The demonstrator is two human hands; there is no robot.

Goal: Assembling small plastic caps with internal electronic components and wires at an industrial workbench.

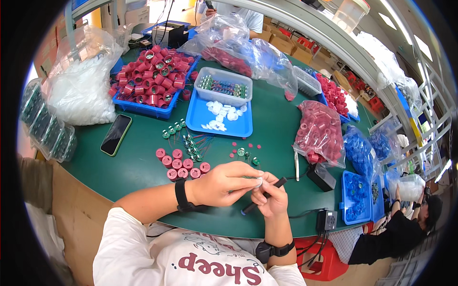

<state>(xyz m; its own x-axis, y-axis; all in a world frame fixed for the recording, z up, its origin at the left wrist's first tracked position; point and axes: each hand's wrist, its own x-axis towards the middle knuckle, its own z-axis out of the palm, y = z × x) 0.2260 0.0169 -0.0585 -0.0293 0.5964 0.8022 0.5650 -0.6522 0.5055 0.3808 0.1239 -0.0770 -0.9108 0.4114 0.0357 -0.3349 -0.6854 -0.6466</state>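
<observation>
My left hand (222,183) is closed in a pinch on a small white plastic piece (260,181), at the table's near edge. Right beside it, my right hand (273,199) is wrapped round a black pen-shaped tool (279,183), its fingertips meeting the white piece too. The tool slants down to the left, ending in a bluish tip. Just beyond my hands lie small green circuit boards (241,152) and several tiny pink discs (234,144). Left of them are a group of pink round caps (176,164) and boards with thin wires (192,148).
A phone (116,135) lies left. Farther back stand a blue bin of dark pink cups (155,78) and a blue tray (193,120) with white pieces. Bags of pink (320,128) and blue parts (359,148) sit right, near tweezers (296,166). Another person (396,229) works at far right.
</observation>
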